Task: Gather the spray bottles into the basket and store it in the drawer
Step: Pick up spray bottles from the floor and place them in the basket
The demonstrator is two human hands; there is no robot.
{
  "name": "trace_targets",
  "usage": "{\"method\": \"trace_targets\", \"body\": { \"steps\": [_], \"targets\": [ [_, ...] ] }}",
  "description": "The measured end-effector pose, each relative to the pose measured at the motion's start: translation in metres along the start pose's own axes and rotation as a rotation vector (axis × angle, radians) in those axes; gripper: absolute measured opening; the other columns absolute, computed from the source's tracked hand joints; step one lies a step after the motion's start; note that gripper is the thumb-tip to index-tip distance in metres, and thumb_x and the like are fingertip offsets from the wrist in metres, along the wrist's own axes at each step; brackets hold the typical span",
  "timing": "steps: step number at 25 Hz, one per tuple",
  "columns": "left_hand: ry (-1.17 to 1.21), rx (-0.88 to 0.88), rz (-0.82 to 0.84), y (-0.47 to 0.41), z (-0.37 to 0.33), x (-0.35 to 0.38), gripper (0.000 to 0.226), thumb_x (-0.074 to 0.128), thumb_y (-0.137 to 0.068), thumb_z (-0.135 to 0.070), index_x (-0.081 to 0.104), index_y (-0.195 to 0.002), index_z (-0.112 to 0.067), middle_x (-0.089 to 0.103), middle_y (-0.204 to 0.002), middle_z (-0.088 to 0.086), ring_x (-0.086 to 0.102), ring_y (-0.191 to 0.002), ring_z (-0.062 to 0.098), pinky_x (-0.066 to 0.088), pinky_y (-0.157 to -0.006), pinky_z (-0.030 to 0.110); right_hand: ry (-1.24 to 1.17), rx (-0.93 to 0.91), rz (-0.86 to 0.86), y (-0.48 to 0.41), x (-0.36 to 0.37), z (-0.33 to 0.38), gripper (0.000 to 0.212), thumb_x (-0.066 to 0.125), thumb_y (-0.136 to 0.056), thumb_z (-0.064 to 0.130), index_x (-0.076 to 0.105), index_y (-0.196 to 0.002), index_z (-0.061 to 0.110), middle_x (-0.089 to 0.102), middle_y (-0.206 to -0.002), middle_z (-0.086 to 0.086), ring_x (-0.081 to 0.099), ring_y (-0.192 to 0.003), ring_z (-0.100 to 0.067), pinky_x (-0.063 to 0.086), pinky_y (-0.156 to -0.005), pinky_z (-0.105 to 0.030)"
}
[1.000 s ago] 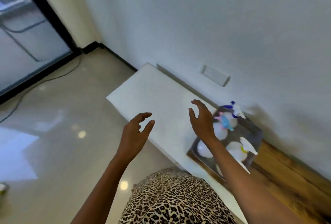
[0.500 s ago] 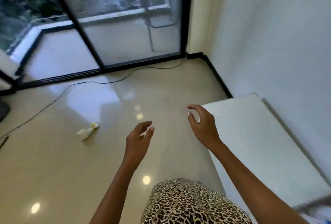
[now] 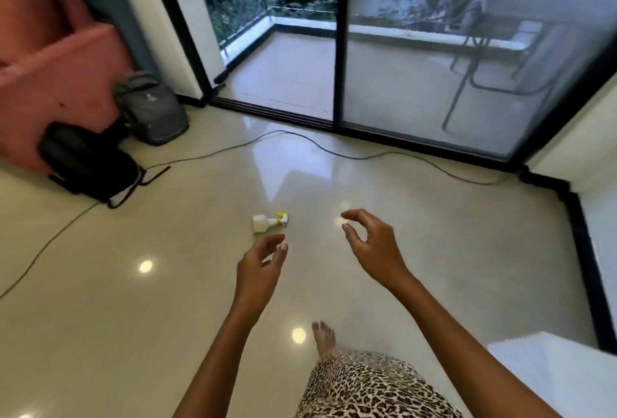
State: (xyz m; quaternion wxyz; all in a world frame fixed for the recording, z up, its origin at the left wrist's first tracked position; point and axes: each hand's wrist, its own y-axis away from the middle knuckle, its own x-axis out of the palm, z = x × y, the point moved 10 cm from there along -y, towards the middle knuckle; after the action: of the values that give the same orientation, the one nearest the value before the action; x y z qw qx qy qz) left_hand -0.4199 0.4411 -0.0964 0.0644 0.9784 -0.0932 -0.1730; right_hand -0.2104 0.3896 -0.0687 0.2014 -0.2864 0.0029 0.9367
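A small white spray bottle [image 3: 267, 222] with a yellow trigger lies on its side on the glossy beige floor, a little beyond my hands. My left hand [image 3: 258, 270] hovers just in front of it in the picture, fingers loosely curled and apart, holding nothing. My right hand [image 3: 372, 247] is raised to the right of the bottle, fingers spread and curved, also empty. The basket and the other spray bottles are out of view.
A black cable [image 3: 334, 150] snakes across the floor. A grey backpack [image 3: 150, 107] and a black bag [image 3: 86, 164] sit by a pink sofa [image 3: 50, 60] at left. Glass sliding doors [image 3: 434, 50] stand ahead. The white cabinet top [image 3: 551, 371] shows at bottom right.
My view has swung left, away from the white cabinet and the basket of bottles, onto the open floor. The fallen spray bottle now lies near the centre, close to my hands.
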Motion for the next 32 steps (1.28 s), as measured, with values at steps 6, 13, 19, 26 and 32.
{"method": "trace_targets", "body": {
  "steps": [6,13,19,26,32],
  "targets": [
    [-0.012,-0.058,-0.093,-0.121,-0.011,-0.045,0.016,0.057,-0.088,-0.018,0.065,-0.102,-0.018,0.067,-0.098,-0.006,0.06,-0.095,0.006,0.041,-0.065,0.002,-0.068,0.049,0.123,-0.136,0.076,0.014,0.018,0.057,-0.089,0.011,0.064,-0.106,0.008,0.068,-0.108,-0.004,0.06,-0.103,-0.014,0.041,-0.088,-0.019],
    [-0.021,-0.141,-0.071,-0.25,0.017,-0.072,0.015,0.058,-0.087,-0.016,0.064,-0.101,-0.019,0.066,-0.097,-0.005,0.059,-0.091,0.005,0.041,-0.069,0.004,-0.05,0.154,0.262,-0.252,0.177,0.001,0.02,0.056,-0.089,0.013,0.063,-0.107,0.008,0.068,-0.11,-0.006,0.059,-0.102,-0.012,0.039,-0.084,-0.016],
    [-0.151,-0.159,0.108,-0.399,0.046,-0.083,0.015,0.057,-0.088,-0.02,0.064,-0.101,-0.021,0.065,-0.098,-0.007,0.058,-0.098,0.009,0.042,-0.07,0.007,-0.069,0.37,0.257,-0.36,0.264,-0.026,0.024,0.056,-0.089,0.016,0.06,-0.111,0.007,0.066,-0.114,-0.01,0.058,-0.1,-0.013,0.039,-0.084,-0.018],
    [-0.473,-0.219,0.481,-0.519,0.116,-0.044,0.026,0.054,-0.089,-0.024,0.06,-0.113,-0.018,0.065,-0.118,0.001,0.056,-0.11,0.015,0.043,-0.088,0.027,-0.054,0.739,0.245,-0.423,0.354,-0.111,0.025,0.056,-0.089,0.015,0.06,-0.112,0.005,0.066,-0.113,-0.013,0.06,-0.102,-0.021,0.038,-0.079,-0.018],
    [-0.643,-0.268,0.551,-0.594,0.247,0.01,0.032,0.057,-0.087,-0.025,0.057,-0.118,-0.018,0.061,-0.125,0.005,0.054,-0.116,0.021,0.041,-0.094,0.03,0.02,0.924,0.321,-0.426,0.436,-0.256,0.018,0.057,-0.085,0.021,0.064,-0.1,0.015,0.07,-0.105,-0.014,0.062,-0.101,-0.03,0.049,-0.089,-0.036]
  ]
}}
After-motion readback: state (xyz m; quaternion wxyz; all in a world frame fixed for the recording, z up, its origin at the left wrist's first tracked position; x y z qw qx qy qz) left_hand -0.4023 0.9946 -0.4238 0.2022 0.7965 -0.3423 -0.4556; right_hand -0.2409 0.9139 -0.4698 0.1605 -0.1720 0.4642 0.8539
